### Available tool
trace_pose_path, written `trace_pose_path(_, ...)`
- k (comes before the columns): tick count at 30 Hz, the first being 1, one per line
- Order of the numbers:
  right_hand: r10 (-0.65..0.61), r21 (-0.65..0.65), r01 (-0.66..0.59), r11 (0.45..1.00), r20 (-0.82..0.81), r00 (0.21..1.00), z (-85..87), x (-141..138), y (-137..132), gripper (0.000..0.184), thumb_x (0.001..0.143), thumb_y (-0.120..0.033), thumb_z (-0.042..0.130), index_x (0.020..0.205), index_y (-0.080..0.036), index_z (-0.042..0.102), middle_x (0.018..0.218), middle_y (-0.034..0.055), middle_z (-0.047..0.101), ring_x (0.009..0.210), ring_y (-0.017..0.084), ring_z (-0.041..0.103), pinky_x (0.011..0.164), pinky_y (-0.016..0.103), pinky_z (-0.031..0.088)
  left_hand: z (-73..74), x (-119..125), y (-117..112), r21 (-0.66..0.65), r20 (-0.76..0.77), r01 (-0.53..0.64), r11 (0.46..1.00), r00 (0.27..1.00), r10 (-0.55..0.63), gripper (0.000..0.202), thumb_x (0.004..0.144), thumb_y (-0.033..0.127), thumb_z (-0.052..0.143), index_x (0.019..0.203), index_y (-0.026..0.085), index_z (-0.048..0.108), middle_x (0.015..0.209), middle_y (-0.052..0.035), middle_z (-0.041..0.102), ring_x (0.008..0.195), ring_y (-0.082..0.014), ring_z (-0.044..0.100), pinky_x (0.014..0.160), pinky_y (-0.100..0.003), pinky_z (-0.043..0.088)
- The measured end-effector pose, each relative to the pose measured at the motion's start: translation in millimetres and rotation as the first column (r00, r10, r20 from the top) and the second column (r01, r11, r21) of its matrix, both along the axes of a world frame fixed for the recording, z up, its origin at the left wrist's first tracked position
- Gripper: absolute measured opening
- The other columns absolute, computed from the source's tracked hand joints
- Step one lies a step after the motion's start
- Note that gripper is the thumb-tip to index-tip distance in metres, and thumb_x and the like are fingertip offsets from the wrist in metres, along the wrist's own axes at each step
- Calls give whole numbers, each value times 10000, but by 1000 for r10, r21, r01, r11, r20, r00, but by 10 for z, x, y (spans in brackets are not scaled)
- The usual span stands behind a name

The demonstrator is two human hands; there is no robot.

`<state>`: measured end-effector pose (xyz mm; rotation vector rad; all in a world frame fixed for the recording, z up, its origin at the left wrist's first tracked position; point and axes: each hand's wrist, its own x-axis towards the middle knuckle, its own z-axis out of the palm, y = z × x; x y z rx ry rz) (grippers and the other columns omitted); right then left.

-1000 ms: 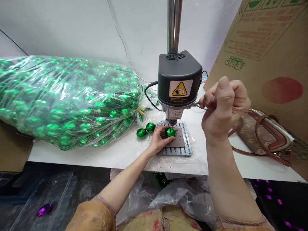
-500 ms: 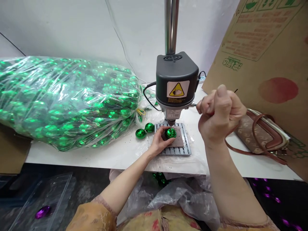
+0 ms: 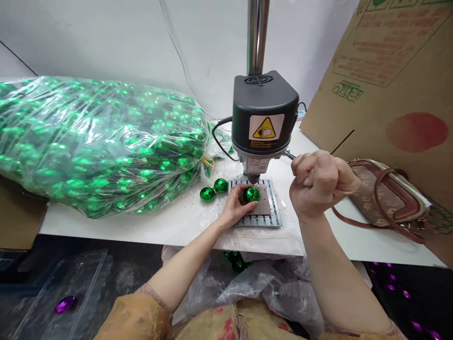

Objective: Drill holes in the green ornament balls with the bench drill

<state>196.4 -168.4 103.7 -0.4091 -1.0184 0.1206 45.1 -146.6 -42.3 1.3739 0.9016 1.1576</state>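
Note:
On the slotted metal base of a black drill press, my left hand pinches a shiny green faceted ball between thumb and fingers. The ball rests on a brown pad under the drill chuck, and the bit meets its top. My right hand is closed in a fist around the press's feed lever, most of it hidden by the fingers. Two more green balls lie just left of the base.
A big clear bag of green balls fills the table's left side. At right stand a brown handbag and a tall cardboard box. Crumpled plastic hangs below the front edge. A purple ball lies low at left.
The view has shifted slightly. My right fist has rolled over with the lever, its thumb no longer pointing up. My left hand stays on the ball.

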Motion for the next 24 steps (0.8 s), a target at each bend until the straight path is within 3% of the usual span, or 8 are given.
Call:
trace_pose_path(10, -70, -16, 70, 997, -26, 997, -128, -1, 19, 580, 882, -315, 641, 514, -188, 212, 421, -78, 220, 377, 28, 228, 418, 257, 301, -14, 11, 2, 4, -4, -2, 1000, 1000, 2, 526, 656, 277, 962, 1102, 228, 686, 1080, -52, 696, 1134, -277, 646, 1067, -415, 482)
trace_pose_path(18, -58, 99, 57, 993, 6, 998, -230, 12, 37, 537, 873, -185, 609, 527, -158, 200, 442, -69, 262, 393, 21, 250, 448, 248, 313, -15, 7, -12, 20, -35, -1, 1000, 999, 2, 527, 696, 323, 949, 1131, 229, 665, 1101, -60, 698, 1130, -272, 656, 1061, -414, 492)
trace_pose_path(22, -75, 98, 73, 993, 10, 997, -307, -3, 17, 555, 863, -181, 624, 518, -158, 190, 432, -67, 282, 390, 26, 274, 468, 266, 353, -35, 2, -4, 45, -58, 3, 999, 998, 0, 529, 708, 336, 941, 1138, 225, 655, 1111, -65, 702, 1126, -271, 661, 1050, -413, 506)
trace_pose_path(24, -71, 74, 72, 995, -16, 997, -264, -21, -1, 568, 876, -197, 627, 511, -159, 193, 428, -68, 271, 388, 26, 272, 466, 264, 349, -44, 3, -4, 59, -73, -2, 998, 997, 6, 525, 716, 348, 934, 1142, 224, 654, 1120, -70, 704, 1127, -271, 663, 1036, -408, 515)
